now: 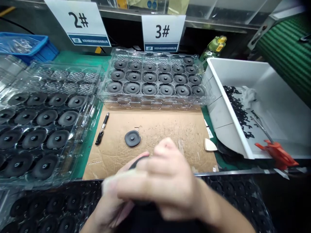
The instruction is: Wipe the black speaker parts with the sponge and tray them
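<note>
While a black disc (132, 138) lies loose on the cardboard (170, 129), left hand (114, 204) and right hand (167, 184), blurred, clasp a dark part (136, 162) between them.

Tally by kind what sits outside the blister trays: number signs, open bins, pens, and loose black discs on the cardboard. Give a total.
Number signs: 2
Bins, one white and one blue: 2
Pen: 1
Loose black disc: 1
Total: 6

Left hand (114, 202) and right hand (167, 184) are bare, motion-blurred.
</note>
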Motion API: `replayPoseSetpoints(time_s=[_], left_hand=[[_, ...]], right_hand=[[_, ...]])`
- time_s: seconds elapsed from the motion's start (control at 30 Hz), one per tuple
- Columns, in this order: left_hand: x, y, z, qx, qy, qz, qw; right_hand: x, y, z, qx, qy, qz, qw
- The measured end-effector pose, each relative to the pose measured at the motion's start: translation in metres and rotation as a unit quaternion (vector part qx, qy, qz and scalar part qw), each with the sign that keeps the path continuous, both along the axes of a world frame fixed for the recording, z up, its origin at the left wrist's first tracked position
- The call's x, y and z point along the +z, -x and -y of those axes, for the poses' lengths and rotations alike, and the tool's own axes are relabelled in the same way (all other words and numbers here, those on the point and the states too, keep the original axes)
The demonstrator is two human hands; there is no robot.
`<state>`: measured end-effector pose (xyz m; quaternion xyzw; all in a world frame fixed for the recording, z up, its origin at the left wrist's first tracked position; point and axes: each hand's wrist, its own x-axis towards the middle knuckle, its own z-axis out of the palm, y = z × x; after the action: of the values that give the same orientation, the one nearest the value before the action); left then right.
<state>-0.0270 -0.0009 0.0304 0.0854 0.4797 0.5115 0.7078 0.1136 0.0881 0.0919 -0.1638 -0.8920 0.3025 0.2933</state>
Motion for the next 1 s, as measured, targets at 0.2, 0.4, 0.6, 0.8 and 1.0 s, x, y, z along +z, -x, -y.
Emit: replayPoseSetpoints(time_s=[0.2,0.4,0.6,0.8,1.0], left_hand=[[0.02,-0.001,-0.005,0.013,-0.006,0.166,0.986],[0.005,0.003,-0.005,0.016,-0.011,0.205,0.979],[-0.003,-0.001,-0.008,0.051,-0.011,0.225,0.973],[0.001,-0.005,-0.008,0.076,-0.04,0.211,0.974],[-0.003,-0.007,-0.006,0.088,-0.033,0.164,0.982]], right_hand=[[-0.065,-0.033,-0.017,-0.258,0.242,0.055,0.934],[-0.137,-0.05,0.025,-0.308,0.166,0.158,0.923],[-0.155,-0.047,0.023,-0.323,0.123,0.161,0.924],[-0.143,-0.036,0.014,-0.314,0.141,0.115,0.932],[-0.124,-0.036,0.029,-0.236,0.19,0.093,0.948]])
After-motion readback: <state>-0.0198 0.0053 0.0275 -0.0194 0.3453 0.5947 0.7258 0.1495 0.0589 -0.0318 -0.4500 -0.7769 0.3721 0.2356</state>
